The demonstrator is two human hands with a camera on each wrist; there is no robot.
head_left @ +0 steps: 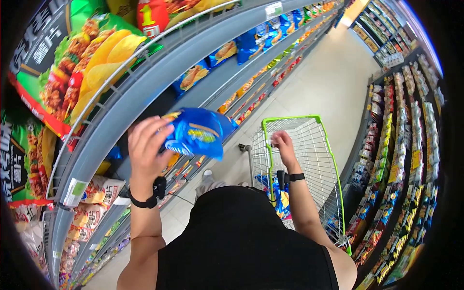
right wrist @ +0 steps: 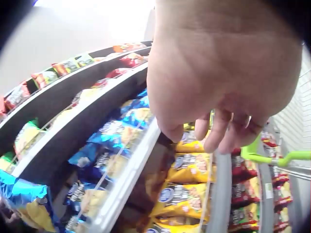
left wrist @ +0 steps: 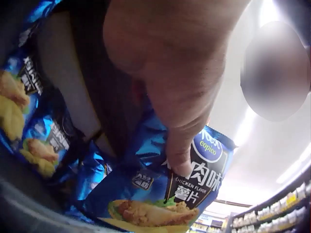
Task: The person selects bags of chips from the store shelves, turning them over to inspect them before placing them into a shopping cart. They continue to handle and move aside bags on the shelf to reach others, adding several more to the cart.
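A blue chip bag [head_left: 200, 130] is gripped at one end by the left hand [head_left: 147, 145], in front of the left shelf. In the left wrist view the thumb of the left hand [left wrist: 180, 82] presses on the front of the bag [left wrist: 150, 184], which reads "chicken flavor"; the other fingers are hidden there. Above the cart's near part, the right hand [head_left: 285, 147] holds nothing. Its fingers hang loosely bent in the right wrist view, where the hand [right wrist: 223, 92] is beside the shelves.
A green-rimmed wire cart [head_left: 292, 117] stands at the right, with blue and yellow bags [head_left: 282, 200] inside. Shelves of snack bags line the left side, edged by a grey shelf rail [head_left: 159, 72]. More racks [head_left: 396, 159] stand at the right; the aisle floor [head_left: 319, 72] runs ahead.
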